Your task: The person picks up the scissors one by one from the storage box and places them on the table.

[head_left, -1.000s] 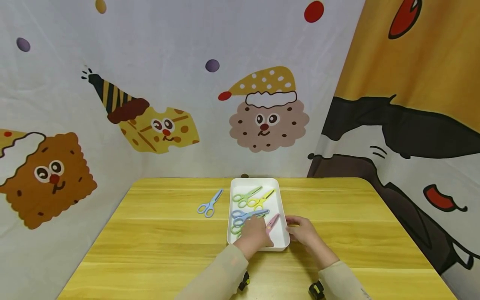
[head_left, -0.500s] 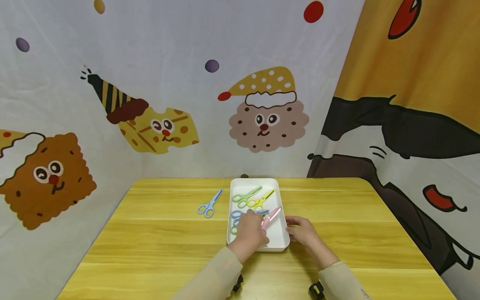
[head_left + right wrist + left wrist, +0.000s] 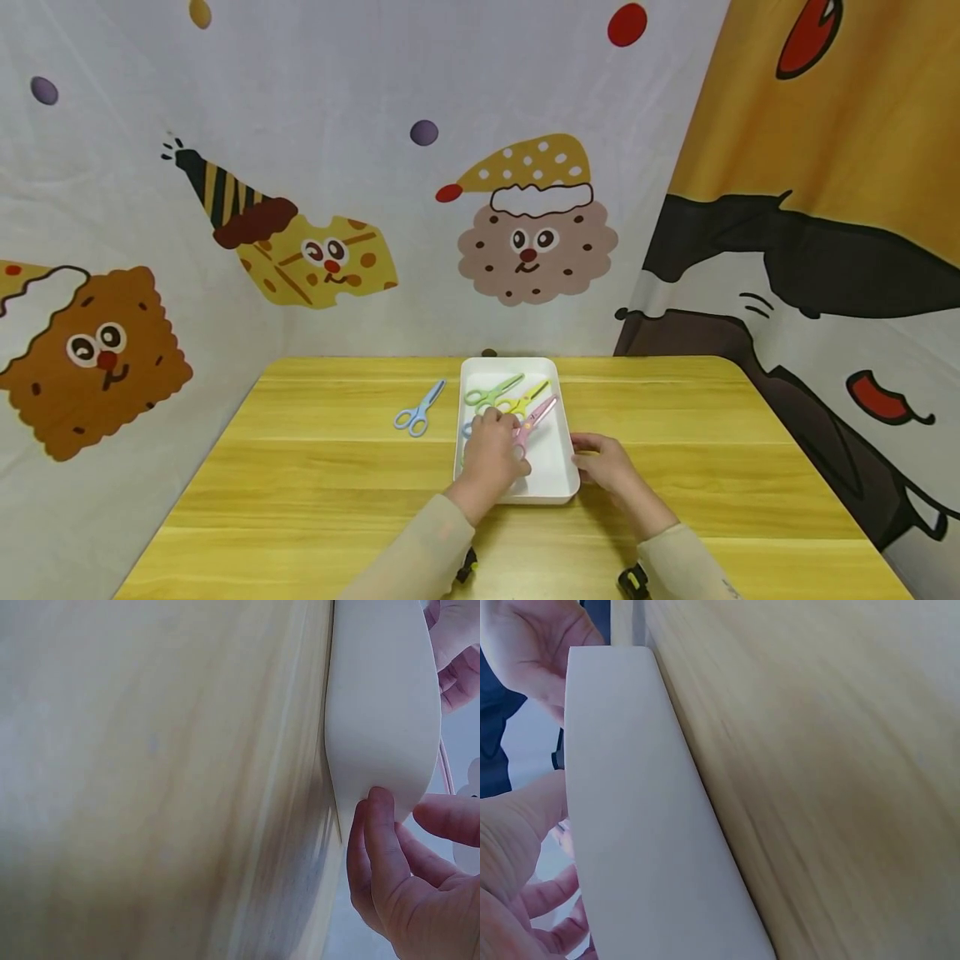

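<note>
My left hand (image 3: 491, 454) is over the white tray (image 3: 551, 487) and grips a pair of pink scissors (image 3: 538, 417) by the handle end. The pink blades point away and to the right. Beneath and beside this hand, blue scissors (image 3: 467, 429) are mostly hidden. Farther back in the tray lie green scissors (image 3: 489, 395) and yellow scissors (image 3: 536, 392). At the tray's right side, my right hand (image 3: 606, 462) holds the edge. The right wrist view shows its fingertips (image 3: 380, 799) against the outer wall and the thumb at the rim.
Another pair of blue scissors (image 3: 422, 408) lies on the wooden table (image 3: 315, 483), left of the tray. A curtain with cartoon figures (image 3: 360, 100) hangs behind the table's far edge.
My left hand has shifted left and slightly away, carrying the pink scissors up and farther back over the tray. The right hand and the tray have stayed in place.
</note>
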Tool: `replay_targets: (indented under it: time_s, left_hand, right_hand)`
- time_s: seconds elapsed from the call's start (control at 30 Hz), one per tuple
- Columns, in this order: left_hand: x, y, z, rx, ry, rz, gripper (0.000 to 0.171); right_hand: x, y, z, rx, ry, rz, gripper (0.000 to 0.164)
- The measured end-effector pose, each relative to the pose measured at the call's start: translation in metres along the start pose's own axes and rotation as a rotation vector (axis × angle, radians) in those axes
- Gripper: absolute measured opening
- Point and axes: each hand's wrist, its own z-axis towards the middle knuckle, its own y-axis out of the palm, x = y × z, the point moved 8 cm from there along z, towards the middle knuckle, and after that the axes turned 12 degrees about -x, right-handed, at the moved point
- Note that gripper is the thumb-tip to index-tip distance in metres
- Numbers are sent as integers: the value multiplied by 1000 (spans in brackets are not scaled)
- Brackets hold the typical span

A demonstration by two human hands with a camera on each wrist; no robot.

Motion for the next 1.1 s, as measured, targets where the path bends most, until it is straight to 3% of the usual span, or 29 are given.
replay_targets:
  time_s: [0.33,0.83,1.1]
  left_hand:
    - [-10,-1,3,25,9,-42,55]
    - [-17,-14,2,149,131,-177,46]
    - [-29,-22,2,160,120,-218,49]
  right_hand:
    - [4,-1,1,6,6,18,38]
    - [3,0,2,6,-8,14,38]
    - [2,0,2,7,-13,12,38]
